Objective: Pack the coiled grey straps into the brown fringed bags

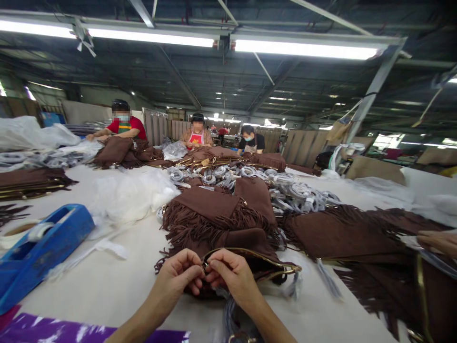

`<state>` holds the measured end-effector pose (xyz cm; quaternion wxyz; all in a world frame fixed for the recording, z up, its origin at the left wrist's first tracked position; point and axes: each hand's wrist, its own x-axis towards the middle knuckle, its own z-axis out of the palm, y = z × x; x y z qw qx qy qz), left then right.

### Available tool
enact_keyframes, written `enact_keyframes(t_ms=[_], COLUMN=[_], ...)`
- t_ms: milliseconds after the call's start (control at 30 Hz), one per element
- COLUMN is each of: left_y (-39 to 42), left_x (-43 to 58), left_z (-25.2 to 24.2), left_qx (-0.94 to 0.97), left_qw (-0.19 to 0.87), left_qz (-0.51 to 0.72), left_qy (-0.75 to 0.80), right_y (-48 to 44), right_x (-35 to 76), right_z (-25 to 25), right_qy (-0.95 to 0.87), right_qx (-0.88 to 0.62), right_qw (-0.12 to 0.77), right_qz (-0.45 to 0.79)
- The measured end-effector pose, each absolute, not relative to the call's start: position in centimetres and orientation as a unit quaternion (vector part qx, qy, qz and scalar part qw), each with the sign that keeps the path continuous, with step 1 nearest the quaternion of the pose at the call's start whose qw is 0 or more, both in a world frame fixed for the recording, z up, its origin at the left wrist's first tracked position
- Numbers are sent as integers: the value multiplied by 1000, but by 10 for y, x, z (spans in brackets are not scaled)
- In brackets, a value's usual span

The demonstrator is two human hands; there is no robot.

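Here, both bare hands meet over the near part of the bench (117,288), at the near left end of a brown bag (260,263) with a gold zip (283,263) along its gaping mouth. The fingers of the left hand (181,274) are pinched together on the bag's edge, and those of the right hand (233,275) press closed right beside them, the fingertips almost meeting. A small metallic glint shows between them, but the piece is too small to make out. The bag lies in front of a heap of fringed brown bags (210,206), its mouth stretching away to the right of the hands. Below the right hand is a grey wrapped coil (231,315).

Behind the heap spread more wrapped coils (300,190), with crumpled white plastic (132,193) to their left. A blue tape dispenser (46,252) stands at the left, above a purple sheet (64,328) at the near edge. More fringed bags (335,233) lie to the right, where another person's hand (441,242) enters at the border. Across the bench are three co-workers (137,127), under a row of tube lights (307,49).
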<state>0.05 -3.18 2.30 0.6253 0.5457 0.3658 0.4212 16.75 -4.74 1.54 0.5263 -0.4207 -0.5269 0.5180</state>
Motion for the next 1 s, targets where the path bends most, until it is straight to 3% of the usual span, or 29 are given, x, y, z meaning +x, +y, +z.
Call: enact_keyframes(t_ms=[167, 400, 1000], left_y=[-32, -32, -35], left_x=[0, 2, 1], left_z=[20, 16, 16], left_qx=[579, 678, 726], left_qw=[573, 422, 379], left_qz=[423, 446, 404], left_qy=[396, 404, 409], right_y=[-50, -49, -50], right_x=[165, 166, 165], right_z=[17, 11, 12], right_qy=[-547, -575, -609], right_qx=[-411, -411, -420], right_qw=[527, 519, 497], right_qz=[504, 480, 454])
